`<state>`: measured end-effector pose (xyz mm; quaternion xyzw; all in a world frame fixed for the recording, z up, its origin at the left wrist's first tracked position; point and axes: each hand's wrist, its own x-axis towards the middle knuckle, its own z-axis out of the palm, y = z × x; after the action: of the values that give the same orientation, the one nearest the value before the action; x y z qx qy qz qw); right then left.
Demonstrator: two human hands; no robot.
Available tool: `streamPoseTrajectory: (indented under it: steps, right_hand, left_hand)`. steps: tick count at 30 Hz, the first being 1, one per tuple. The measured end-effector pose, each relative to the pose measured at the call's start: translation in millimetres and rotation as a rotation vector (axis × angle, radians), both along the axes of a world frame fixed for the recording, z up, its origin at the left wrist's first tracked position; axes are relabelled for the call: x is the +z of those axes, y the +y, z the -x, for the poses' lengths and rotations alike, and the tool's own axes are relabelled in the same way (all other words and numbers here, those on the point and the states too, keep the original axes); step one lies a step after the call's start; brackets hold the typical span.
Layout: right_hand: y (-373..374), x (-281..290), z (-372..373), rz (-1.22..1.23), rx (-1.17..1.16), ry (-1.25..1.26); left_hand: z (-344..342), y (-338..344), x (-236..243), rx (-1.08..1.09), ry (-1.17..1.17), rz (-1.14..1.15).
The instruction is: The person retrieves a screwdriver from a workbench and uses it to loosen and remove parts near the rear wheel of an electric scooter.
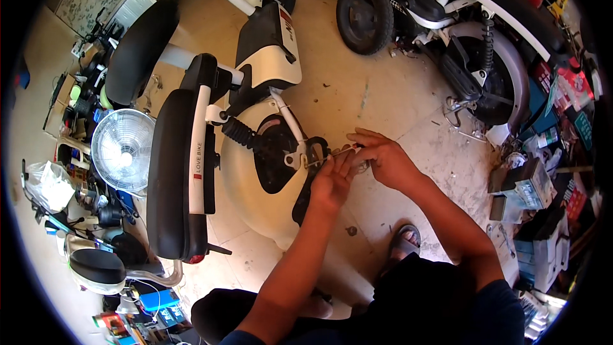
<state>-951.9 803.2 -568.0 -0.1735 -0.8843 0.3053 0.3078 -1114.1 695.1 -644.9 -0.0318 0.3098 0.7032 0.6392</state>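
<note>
My left hand (331,184) and my right hand (387,161) meet beside the rear wheel of a white and black electric scooter. Between the fingertips of both is a thin metal rod-like piece (345,151); its exact kind cannot be made out. Both hands are closed on it, with my right index finger stretched out above. Just left of my fingers is the metal axle bracket (294,159) at the hub. A cream wheel cover (246,195), a black shock absorber (241,134) and a long black seat (171,166) belong to the same scooter.
A standing fan (124,153) is left of the seat. Another scooter with a grey-rimmed wheel (520,83) stands at the far right. Boxes and batteries (527,182) pile up along the right side. My sandalled foot (407,239) rests on the tiled floor (332,89).
</note>
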Motion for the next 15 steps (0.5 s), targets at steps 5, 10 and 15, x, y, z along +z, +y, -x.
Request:
streamPoseTrajectory:
  steps: [5, 10, 15]
  right_hand:
    - [-0.8, -22.9, -3.2, 1.003, -0.295, 0.21]
    - [1.8, -3.3, -7.6, 0.626, -0.118, -0.08]
    - [2.8, -21.4, -7.1, -0.016, -0.197, 0.04]
  left_hand:
    - [-1.5, -1.2, -1.8, 0.0, 0.024, 0.014]
    - [-3.7, -2.7, 10.0, 0.072, 0.011, 0.037]
    - [-8.7, -1.4, 13.8, 0.053, 0.012, 0.085]
